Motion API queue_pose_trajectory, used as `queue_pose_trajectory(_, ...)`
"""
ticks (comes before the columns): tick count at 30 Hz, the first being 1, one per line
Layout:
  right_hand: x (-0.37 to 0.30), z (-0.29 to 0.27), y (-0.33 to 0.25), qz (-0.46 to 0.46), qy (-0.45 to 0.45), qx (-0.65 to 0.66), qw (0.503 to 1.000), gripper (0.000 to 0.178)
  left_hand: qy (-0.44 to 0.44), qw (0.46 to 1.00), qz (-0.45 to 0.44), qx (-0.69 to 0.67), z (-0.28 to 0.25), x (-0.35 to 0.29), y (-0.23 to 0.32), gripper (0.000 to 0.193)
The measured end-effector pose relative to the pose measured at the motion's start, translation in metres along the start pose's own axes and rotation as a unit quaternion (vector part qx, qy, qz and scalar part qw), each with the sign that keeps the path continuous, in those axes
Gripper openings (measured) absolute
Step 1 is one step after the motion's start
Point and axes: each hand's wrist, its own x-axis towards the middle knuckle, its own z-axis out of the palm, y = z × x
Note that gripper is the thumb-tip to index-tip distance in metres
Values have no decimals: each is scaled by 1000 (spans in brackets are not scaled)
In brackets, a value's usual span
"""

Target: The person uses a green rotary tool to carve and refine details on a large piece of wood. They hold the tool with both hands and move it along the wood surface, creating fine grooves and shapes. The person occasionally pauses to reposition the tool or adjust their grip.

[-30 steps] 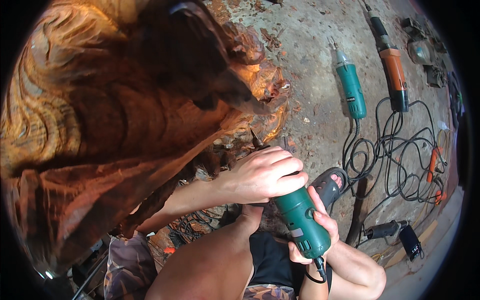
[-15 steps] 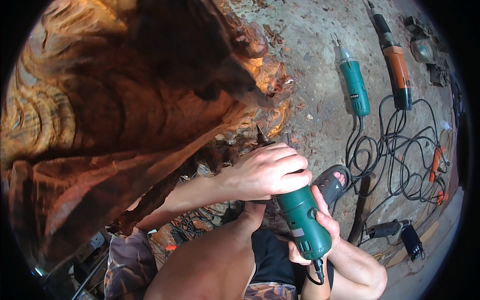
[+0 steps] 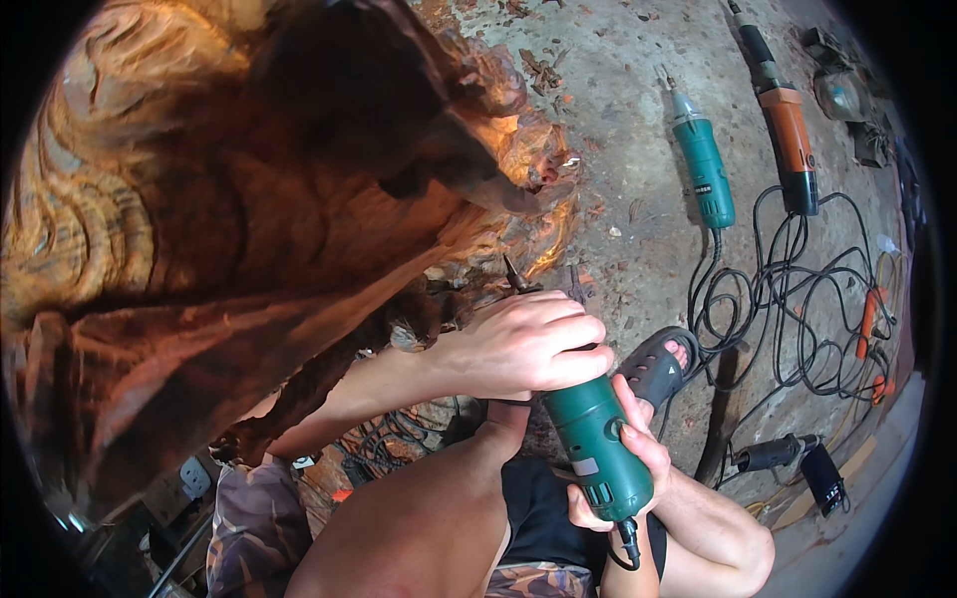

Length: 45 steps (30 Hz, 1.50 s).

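A green die grinder (image 3: 595,439) slants across the middle, its cord end toward me. My left hand (image 3: 533,339) is closed round its front end, the arm reaching out from beneath the wood. My right hand (image 3: 643,444) grips the rear of the body, its thumb near the round cap on the side. The pointed burr (image 3: 511,269) sticks out past my left fingers, close to the ragged edge of a large reddish-brown wood carving (image 3: 249,199). I cannot tell whether the tip touches the wood.
On the concrete floor (image 3: 638,239) to the right lie a second green grinder (image 3: 703,169) and an orange grinder (image 3: 793,145). Tangled black cords (image 3: 797,299) spread below them. Nearby are a sandaled foot (image 3: 653,369), another dark power tool (image 3: 768,455) and a phone-like dark slab (image 3: 822,478).
The grinder and both my hands have shifted slightly left, with the burr tip moving a little the same way. Both hands keep their hold.
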Motion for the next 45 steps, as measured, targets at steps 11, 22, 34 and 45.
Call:
queue_pose_trajectory(11, -2, -1, 5, -3, -14, 30, 999, 86, 2, 1000, -11, 0, 0, 0, 1, 37)
queue_pose_trajectory(22, -4, 1, 2, 3, -3, 39, 999, 88, -11, 1000, -12, -4, -1, 3, 2, 36)
queue_pose_trajectory(34, -3, 15, 1, 11, 90, 59, 994, 73, 9, 1000, 5, 8, 1, 2, -1, 33)
queue_pose_trajectory(45, -3, 7, 0, 60, 58, 57, 995, 73, -9, 1000, -6, 5, 1, 1, -1, 33)
